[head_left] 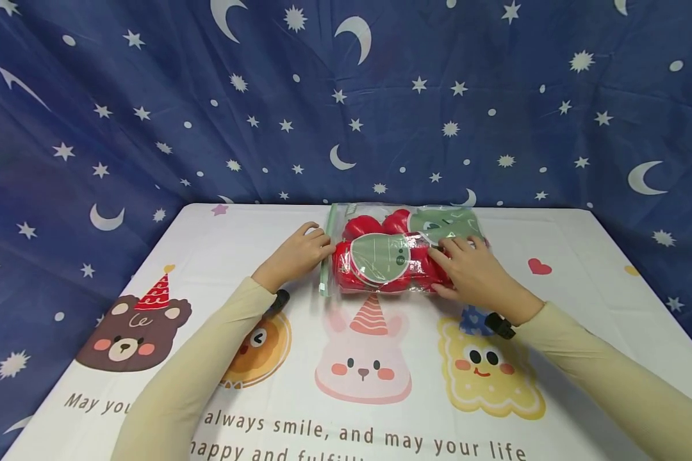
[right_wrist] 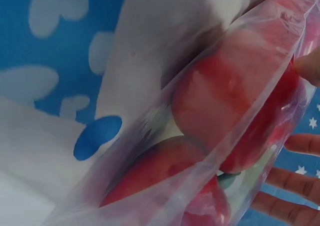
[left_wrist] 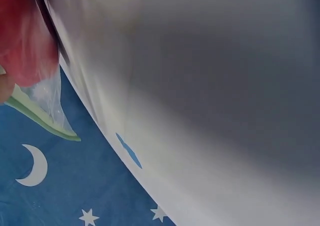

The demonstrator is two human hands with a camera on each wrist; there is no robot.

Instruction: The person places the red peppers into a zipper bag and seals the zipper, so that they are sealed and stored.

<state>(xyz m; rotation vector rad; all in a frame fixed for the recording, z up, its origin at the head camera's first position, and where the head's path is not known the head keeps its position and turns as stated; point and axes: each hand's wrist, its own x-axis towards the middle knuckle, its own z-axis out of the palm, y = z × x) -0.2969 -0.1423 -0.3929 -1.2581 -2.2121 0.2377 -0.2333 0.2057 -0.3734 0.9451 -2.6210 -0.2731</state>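
A clear zip bag (head_left: pixel 418 256) with a pale green strip at its left end lies near the far side of the table. Through the plastic show several glossy red rounded things (right_wrist: pixel 220 101) and pale green patches with small dark marks. At the strip end, my left hand (head_left: pixel 296 257) pinches the bag's edge; in the left wrist view only a fingertip (left_wrist: pixel 5 88) appears beside the green strip. My right hand (head_left: pixel 473 272) rests over the bag's right end with fingers spread, thumb toward the near edge. Its fingers (right_wrist: pixel 295 186) look fairly straight along the plastic.
Under the bag is a white tablecloth (head_left: pixel 254 416) printed with cartoon animals and lettering. A dark blue curtain (head_left: pixel 167 121) with moons and stars hangs behind the table's far edge. Dark wrist straps (head_left: pixel 500 325) show below the sleeves.
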